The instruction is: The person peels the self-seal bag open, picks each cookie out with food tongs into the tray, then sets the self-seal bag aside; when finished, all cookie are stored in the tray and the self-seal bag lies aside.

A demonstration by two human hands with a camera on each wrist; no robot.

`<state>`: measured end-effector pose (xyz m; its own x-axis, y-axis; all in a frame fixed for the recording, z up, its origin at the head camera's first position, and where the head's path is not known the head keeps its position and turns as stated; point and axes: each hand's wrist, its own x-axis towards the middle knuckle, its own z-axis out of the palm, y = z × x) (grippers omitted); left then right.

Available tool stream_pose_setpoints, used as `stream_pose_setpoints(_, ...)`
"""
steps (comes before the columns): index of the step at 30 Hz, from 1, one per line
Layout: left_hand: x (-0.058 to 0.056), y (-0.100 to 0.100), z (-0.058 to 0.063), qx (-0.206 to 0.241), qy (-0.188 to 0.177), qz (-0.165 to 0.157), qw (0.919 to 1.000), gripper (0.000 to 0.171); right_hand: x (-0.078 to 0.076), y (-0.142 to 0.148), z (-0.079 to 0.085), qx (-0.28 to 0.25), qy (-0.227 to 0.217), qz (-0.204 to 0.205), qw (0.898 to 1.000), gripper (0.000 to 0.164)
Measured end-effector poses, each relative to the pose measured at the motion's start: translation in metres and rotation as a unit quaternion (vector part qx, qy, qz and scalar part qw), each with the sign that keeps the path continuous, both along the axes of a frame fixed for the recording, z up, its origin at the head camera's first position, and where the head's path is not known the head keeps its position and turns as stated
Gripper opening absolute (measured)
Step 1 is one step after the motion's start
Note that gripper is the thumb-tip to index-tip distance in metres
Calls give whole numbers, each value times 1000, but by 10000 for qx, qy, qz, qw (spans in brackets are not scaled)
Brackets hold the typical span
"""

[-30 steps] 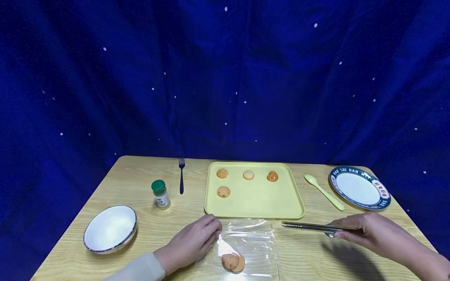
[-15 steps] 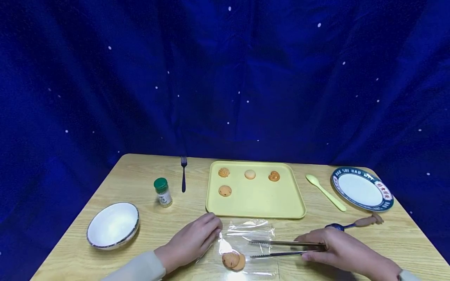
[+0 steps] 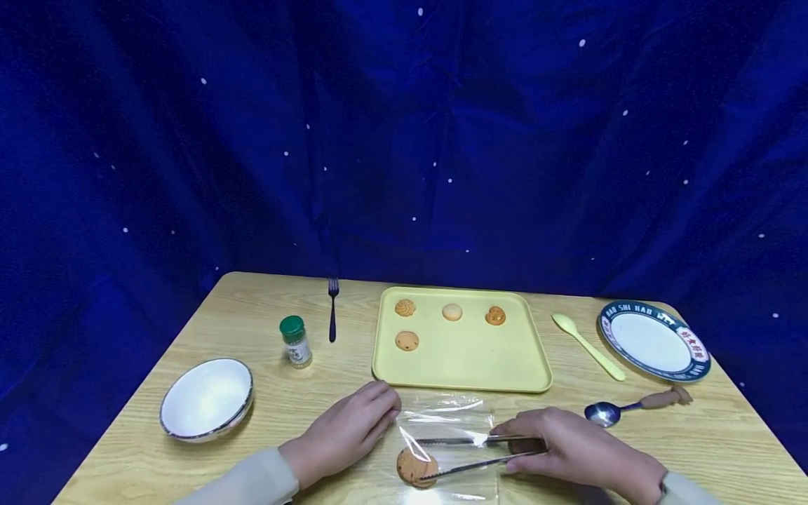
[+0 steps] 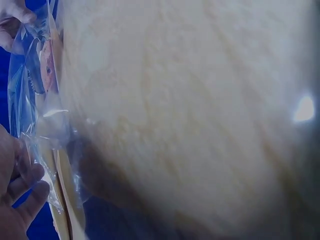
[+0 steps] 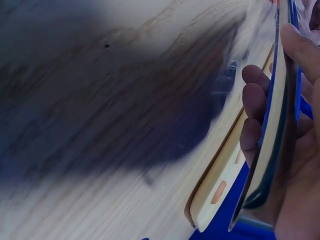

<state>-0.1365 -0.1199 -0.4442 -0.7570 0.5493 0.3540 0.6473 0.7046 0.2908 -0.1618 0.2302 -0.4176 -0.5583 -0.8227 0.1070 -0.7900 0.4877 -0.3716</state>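
My right hand (image 3: 571, 449) grips metal tongs (image 3: 473, 440), also visible as a long metal strip in the right wrist view. The tongs' arms are spread, and their serrated ends reach into the clear plastic bag (image 3: 467, 484). One end lies over the overlapping brown cookies (image 3: 413, 464); the other is just beyond them. My left hand (image 3: 350, 431) holds the bag's left side, its fingers bent at the film in the left wrist view. Behind the bag, a pale yellow tray (image 3: 467, 365) bears several cookies, including a swirled cookie (image 3: 405, 307) and a speckled round cookie (image 3: 407, 341).
To the left stand a white bowl (image 3: 205, 396) and a green-capped seasoning jar (image 3: 297, 344), with a dark fork (image 3: 332, 312) behind. At right lie a yellow spoon (image 3: 587, 347), a metal spoon with a wooden handle (image 3: 602, 414) and a blue-rimmed plate (image 3: 653, 344).
My right hand has moved left with the tongs, from right of the bag to the cookies in it. The metal spoon has come into full view. My left hand stays put.
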Motion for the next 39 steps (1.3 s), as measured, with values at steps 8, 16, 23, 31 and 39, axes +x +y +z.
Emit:
stream_pose_setpoints(8, 1, -1, -1, -38, -106, 12, 9999, 8, -7, -7, 4, 28, -62, 301, 9995, 33)
stream_pose_setpoints(16, 1, -1, -1, -33, -110, -15, 9999, 7, -10, -12, 4, -62, 230, 593, 9980, 30)
stream_pose_setpoints(23, 1, -1, -1, -14, -48, -39, 10000, 6, -7, -7, 6, -249, 308, 488, 9980, 31)
stream_pose_setpoints(31, 1, -1, -1, -43, -3, -77, 10000, 5, 3, 23, 7, -461, 155, -30, 9988, 27)
stream_pose_setpoints(39, -1, -2, -2, -84, 106, -39, 9999, 5, 17, 72, 17, -461, 173, -893, 9948, 26)
